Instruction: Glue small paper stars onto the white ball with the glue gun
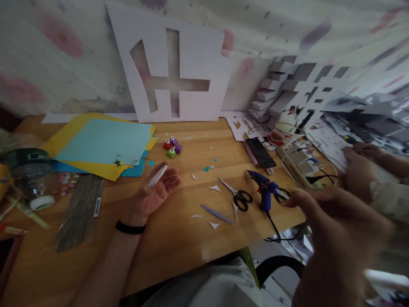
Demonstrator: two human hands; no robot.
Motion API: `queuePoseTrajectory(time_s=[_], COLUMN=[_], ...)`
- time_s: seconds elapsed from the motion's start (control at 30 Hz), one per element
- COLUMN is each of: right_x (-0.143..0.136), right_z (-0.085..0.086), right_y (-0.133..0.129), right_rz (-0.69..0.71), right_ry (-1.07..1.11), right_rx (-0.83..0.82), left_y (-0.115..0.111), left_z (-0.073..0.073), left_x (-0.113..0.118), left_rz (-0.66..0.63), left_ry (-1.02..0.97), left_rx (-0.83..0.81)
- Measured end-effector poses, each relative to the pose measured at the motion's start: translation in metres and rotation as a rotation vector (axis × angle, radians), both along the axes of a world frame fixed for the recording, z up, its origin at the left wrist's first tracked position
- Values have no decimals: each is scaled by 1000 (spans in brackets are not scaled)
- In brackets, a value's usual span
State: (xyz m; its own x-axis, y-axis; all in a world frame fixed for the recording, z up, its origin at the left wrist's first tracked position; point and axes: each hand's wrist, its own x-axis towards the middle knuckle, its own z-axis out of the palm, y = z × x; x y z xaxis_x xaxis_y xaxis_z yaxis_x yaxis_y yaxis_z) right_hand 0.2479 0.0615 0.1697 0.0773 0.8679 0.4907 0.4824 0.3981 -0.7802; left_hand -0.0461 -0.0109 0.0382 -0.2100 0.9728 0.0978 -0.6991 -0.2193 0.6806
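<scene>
Paper sheets [105, 140] lie left of the scissors [236, 193]. Between them, the left hand [159, 190] bears a thin white piece [157, 176], its long axis slanting away rightward, face nearly hidden edge-on; its fingers curl apart, any pinch unclear. Right of the scissors, a glue gun [265, 192] points left; beyond, the right hand [341, 224] blurs, thumb and fingertips close, grip impossible to tell.

Wood tbl [179, 243] by pale wall [255, 25] w/ pink blotches [62, 34], dim lt.
</scene>
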Motion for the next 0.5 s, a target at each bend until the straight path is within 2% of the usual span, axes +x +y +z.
queuePoseTrajectory(time_s=[0.03, 0.1, 0.13, 0.2, 0.27, 0.4, 0.5], right_x=[-3, -12, -17, -26, -32, -36, -45], right_z=[-9, -31, -41, -57, -64, -62, -63], right_y=[8, 24, 31, 38, 38, 36, 44], right_rz=[74, 309, 366, 384, 350, 377, 360], right_ry=[-60, -216, -262, -266, -249, -314, -337], right_rx=[-31, -44, -25, -60, -105, -117, -179], left_y=[0, 1, 1, 2, 2, 2, 2], left_z=[-1, -2, -2, -2, -2, -5, -9], left_x=[0, 1, 2, 4, 5, 5, 5], left_rz=[1, -3, -6, -16, -23, -26, -39], left_ry=[13, 32, 34, 29, 21, 16, 9], left_rx=[-5, -23, -32, -45, -51, -60, -59])
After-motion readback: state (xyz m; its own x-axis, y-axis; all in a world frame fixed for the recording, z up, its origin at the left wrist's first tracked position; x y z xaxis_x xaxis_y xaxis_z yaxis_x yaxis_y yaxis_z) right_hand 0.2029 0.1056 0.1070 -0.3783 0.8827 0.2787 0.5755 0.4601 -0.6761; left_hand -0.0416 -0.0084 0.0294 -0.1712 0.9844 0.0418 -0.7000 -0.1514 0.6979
